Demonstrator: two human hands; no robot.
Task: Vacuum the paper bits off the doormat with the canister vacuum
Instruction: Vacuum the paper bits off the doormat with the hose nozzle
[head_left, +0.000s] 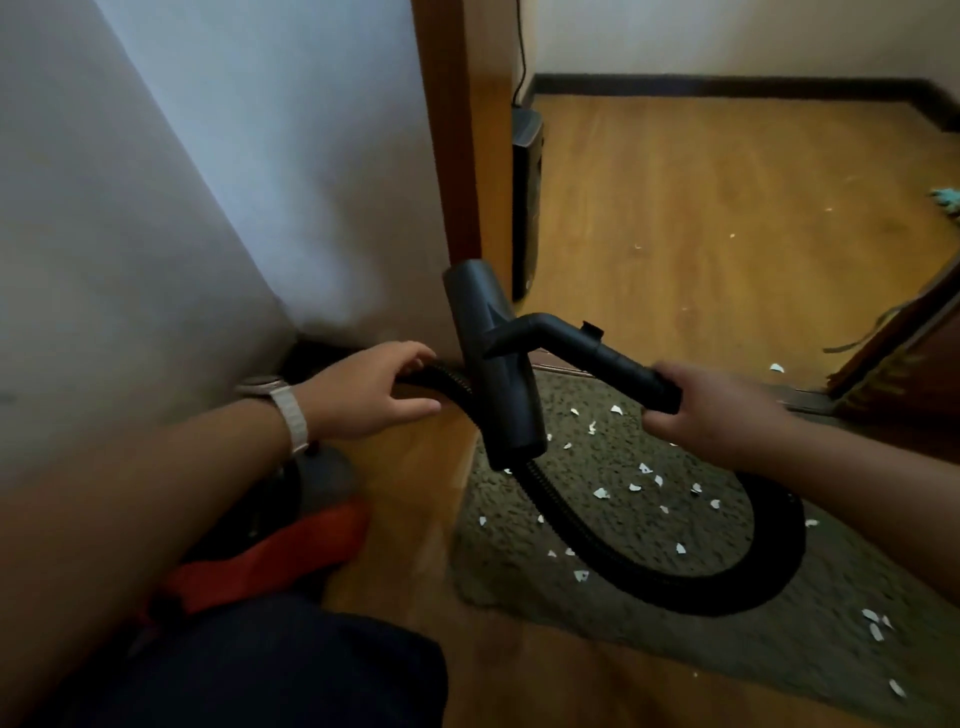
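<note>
A grey-green doormat (613, 525) lies on the wooden floor, strewn with several white paper bits (601, 492). My right hand (701, 410) grips the black wand handle (623, 364); the vacuum's floor nozzle (493, 358) is lifted above the mat's left end. A black ribbed hose (675, 587) loops across the mat. My left hand (374, 389), with a watch on the wrist, rests on the hose near the wall, its fingers curled over it. The canister (270, 551), red and black, is partly hidden under my left arm.
A white wall (208, 208) and a wooden door frame (457, 156) stand at the left. Beyond the doorway a dark upright device (527, 197) stands on the wood floor (727, 208). A dark door edge (893, 338) is at the right. My knee fills the bottom.
</note>
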